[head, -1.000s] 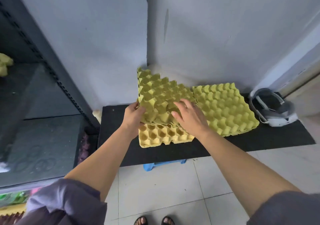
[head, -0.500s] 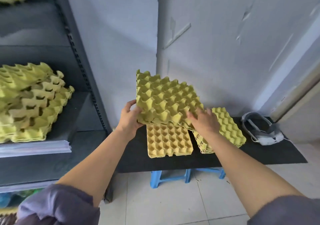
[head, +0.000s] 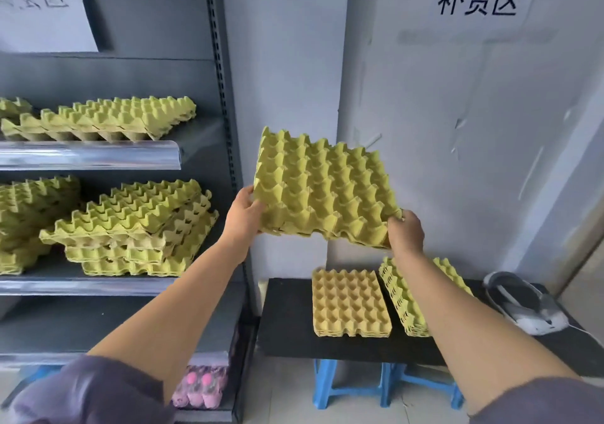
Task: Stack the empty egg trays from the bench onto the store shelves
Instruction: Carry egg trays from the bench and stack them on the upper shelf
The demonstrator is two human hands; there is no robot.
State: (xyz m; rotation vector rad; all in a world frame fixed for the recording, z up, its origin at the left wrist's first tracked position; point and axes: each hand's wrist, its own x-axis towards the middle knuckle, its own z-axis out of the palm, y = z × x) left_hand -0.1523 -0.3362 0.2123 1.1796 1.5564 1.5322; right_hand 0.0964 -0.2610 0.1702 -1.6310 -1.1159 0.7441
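Observation:
I hold a thin stack of yellow-green egg trays (head: pixel 323 188) in the air, tilted up toward the wall, above the bench. My left hand (head: pixel 243 216) grips its near left corner and my right hand (head: pixel 405 232) grips its near right corner. Below, on the black bench (head: pixel 287 319), lie a tan egg tray stack (head: pixel 349 302) and a yellow-green tray stack (head: pixel 405 296), partly hidden by my right forearm. The grey store shelves (head: pixel 98 155) at left carry tray piles on the upper shelf (head: pixel 108 117) and the middle shelf (head: pixel 137 227).
A white and grey headset (head: pixel 526 302) lies at the bench's right end. Blue stools (head: pixel 385 387) carry the bench. The shelf upright (head: pixel 225 129) stands between the shelves and the held trays. Pink packaged goods (head: pixel 199 387) sit under the lowest shelf.
Both hands have lifted the tray stack higher off the bench. My view has swung up and left, bringing the shelves and their tray piles into sight.

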